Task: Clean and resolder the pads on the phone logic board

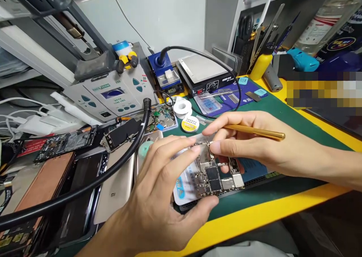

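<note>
A phone circuit board (213, 177), with dark chips and silvery shields, is tilted between my two hands. My left hand (166, 189) curves around its left side; the fingertips touch the upper left edge and the thumb lies by the lower edge. My right hand (254, 143) has a thin gold pen-shaped tool (254, 131) tucked between its fingers, the working tip hidden. The right thumb presses the board's upper part, and a fingertip shows behind the board. Under the board lies a pale, blue-marked plate (181, 198).
Beyond my hands are a solder spool (182, 106), a round tin (190, 124), a hot plate (207, 70) and a soldering station (166, 76). A black hose (113, 170) crosses several phones at left. Yellow edging (268, 208) borders the green mat.
</note>
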`<state>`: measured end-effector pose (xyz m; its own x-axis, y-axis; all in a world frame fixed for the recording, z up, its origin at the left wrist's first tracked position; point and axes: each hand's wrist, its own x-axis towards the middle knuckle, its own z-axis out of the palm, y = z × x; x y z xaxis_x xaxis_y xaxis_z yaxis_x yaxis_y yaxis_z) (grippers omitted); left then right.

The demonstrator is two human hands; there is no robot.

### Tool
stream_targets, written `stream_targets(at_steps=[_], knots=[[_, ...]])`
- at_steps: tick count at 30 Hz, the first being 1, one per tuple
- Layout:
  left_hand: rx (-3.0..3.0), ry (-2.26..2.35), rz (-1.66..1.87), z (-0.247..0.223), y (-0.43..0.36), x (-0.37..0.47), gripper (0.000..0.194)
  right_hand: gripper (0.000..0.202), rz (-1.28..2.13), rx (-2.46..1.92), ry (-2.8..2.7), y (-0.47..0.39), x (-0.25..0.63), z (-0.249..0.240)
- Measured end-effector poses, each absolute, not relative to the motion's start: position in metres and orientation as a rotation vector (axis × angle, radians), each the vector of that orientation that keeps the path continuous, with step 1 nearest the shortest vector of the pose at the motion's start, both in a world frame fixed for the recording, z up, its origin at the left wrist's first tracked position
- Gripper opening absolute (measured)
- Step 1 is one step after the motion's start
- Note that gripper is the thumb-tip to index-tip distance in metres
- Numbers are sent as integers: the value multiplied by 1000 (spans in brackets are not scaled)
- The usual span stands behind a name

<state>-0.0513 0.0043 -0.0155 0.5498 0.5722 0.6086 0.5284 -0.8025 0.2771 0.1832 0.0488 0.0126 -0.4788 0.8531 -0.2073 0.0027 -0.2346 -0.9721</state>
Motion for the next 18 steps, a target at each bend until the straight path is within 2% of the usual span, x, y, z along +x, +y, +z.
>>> stream_targets(at_steps=[5,11,15,18], knots=[[2701,999,1113,-18,3,-53,64,31,1694,-1078,-1453,49,183,10],[2664,1094,1062,-20,0,-54,62,18,1276,-1057,-1342,47,184,10],[2625,1165,982,-21,-2,-55,59,47,1199,-1024,-1233,53,195,20],[2602,1201,917,-20,-2,-57,51,40,1177,-986,-1283,56,205,23]])
